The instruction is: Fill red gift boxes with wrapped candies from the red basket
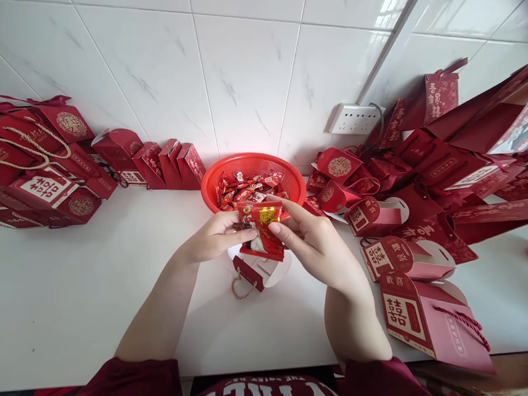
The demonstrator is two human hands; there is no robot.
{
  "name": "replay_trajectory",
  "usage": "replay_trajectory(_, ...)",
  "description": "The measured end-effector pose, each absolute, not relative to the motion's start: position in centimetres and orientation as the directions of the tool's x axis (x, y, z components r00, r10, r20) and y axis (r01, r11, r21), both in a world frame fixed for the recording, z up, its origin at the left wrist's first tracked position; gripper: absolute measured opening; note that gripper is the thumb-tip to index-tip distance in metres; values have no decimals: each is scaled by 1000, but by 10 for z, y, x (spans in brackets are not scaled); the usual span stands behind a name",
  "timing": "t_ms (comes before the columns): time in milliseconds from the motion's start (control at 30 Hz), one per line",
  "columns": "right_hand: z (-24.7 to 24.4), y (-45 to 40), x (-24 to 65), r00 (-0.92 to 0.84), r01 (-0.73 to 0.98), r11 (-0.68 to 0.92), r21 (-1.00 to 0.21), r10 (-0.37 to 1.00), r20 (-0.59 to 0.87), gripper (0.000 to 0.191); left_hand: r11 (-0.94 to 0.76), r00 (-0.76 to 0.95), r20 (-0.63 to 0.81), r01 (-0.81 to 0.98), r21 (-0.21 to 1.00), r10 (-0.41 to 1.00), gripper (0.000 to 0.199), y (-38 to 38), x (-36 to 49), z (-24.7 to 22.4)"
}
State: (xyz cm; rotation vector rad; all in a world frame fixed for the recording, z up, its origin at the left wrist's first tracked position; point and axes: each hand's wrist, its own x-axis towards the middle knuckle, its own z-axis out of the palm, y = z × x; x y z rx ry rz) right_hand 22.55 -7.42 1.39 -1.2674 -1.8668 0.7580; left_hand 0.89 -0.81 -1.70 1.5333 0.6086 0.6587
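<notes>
Both hands hold one red candy packet point(264, 242) with yellow lettering, in the middle of the view. My left hand point(216, 235) pinches its left side, thumb on the front. My right hand point(307, 239) grips the right side, its thumb pressed on the front face. Directly below the packet, a small red box point(250, 273) with a white inside and a rope handle lies open on the white table, partly hidden by the packet. Behind the hands, a red plastic basket point(214, 168) holds many small red wrapped candies point(247, 190).
Red gift boxes point(78, 165) are piled at the left, with several smaller ones point(169, 165) along the tiled wall. More red boxes point(404, 313) and bags crowd the right side. A white power strip point(355, 119) is on the wall.
</notes>
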Motion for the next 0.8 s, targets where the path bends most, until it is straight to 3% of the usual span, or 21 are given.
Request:
replay_trajectory(300,3,-63,225,-150,374,297,-879,954,259,29,-88,658,63,6,996,750,21,-11,10,-14)
replay_trajectory(533,5,-64,223,-134,284,288,-915,956,259,36,-126,713,-39,177,976,700,19,-6,4,-18)
replay_trajectory(800,3,-59,222,-172,151,267,-952,955,241,48,-118,748,-11,119,986,663,17,-7,5,-15)
